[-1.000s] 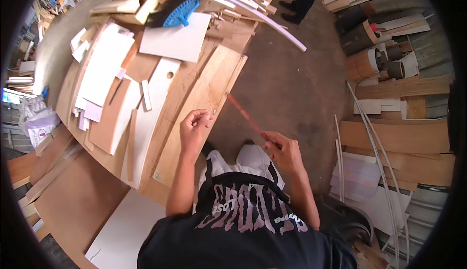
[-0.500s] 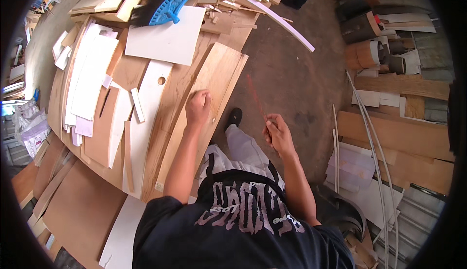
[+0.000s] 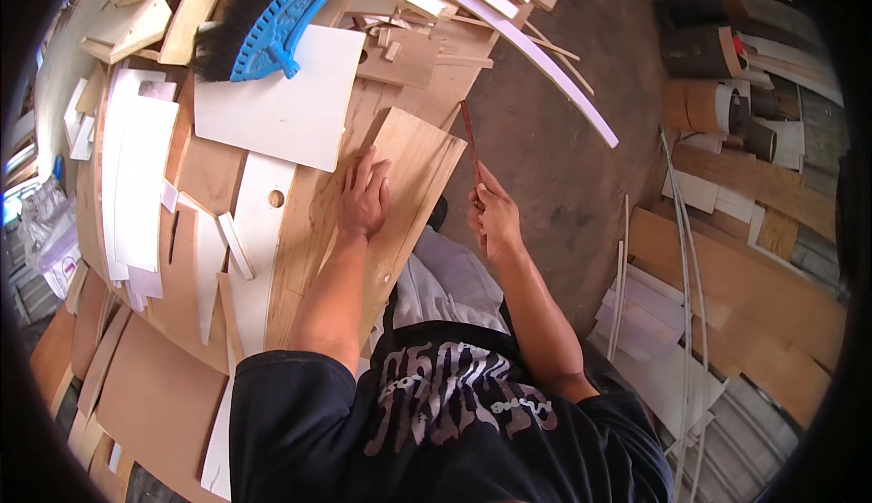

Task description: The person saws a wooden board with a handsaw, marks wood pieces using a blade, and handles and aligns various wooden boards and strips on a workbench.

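A long pale wooden plank (image 3: 402,171) lies along the right edge of the wooden workbench. My left hand (image 3: 365,203) rests flat on its left side, fingers stretched forward and a little apart. Beyond the plank's right edge, my right hand (image 3: 495,217) is closed around the near end of a thin, rust-red strip (image 3: 470,135), slim like a file or a saw blade. The strip points forward, its far tip near the plank's far right corner. I cannot tell whether the two touch.
A blue brush (image 3: 282,35) with black bristles lies on a white board (image 3: 282,103) at the far end of the bench. White panels (image 3: 145,180) are stacked at left. A long curved white strip (image 3: 554,89) juts over the floor. Boards (image 3: 727,267) and thin strips line the right side.
My left hand has opened from a curled fist and now lies flat on the plank. My right hand has moved forward and left, bringing the rust-red strip up to the plank's far corner.
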`<action>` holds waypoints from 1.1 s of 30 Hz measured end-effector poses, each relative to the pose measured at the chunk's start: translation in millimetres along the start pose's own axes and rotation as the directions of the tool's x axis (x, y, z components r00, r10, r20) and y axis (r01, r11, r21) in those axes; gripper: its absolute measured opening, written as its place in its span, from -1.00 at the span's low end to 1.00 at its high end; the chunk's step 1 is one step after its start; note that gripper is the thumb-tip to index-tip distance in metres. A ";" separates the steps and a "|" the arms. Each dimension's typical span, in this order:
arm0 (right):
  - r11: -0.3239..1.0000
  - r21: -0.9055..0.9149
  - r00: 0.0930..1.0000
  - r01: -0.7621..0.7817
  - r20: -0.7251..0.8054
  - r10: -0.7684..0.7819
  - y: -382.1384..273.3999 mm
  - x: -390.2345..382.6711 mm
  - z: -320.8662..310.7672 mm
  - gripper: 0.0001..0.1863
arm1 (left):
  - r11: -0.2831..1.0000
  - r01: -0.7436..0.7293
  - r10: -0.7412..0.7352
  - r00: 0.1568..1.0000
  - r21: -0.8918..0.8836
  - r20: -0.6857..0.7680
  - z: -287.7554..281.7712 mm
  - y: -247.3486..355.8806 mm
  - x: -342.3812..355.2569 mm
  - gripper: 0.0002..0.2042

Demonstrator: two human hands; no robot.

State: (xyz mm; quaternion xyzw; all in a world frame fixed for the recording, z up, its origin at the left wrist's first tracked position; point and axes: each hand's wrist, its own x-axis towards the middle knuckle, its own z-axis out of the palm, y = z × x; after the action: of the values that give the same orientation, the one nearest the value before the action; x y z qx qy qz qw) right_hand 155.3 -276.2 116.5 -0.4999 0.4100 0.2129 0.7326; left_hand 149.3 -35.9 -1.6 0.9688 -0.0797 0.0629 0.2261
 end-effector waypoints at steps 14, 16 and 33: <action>0.948 0.242 0.973 -0.207 -0.047 0.225 2.8 -35.8 36.9 -0.50 | 0.997 0.018 -0.018 1.000 -0.078 0.008 -0.9 -2.1 -1.1 -0.66; 0.944 0.260 0.972 -0.204 -0.065 0.228 5.2 -36.0 42.7 -0.50 | 0.997 0.017 -0.016 1.000 -0.076 0.010 -0.7 -2.6 -1.0 -0.66; 0.949 0.224 0.972 -0.222 -0.024 0.233 8.8 -35.8 52.1 -0.49 | 0.999 0.013 -0.013 1.000 -0.044 -0.009 -3.9 -1.4 0.3 -0.67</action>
State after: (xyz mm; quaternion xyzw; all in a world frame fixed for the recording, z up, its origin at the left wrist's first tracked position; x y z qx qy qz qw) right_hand 148.7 -221.9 149.2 -0.3704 0.5042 0.2364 0.7434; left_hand 149.5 -32.9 1.3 0.9638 -0.0739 0.0641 0.2480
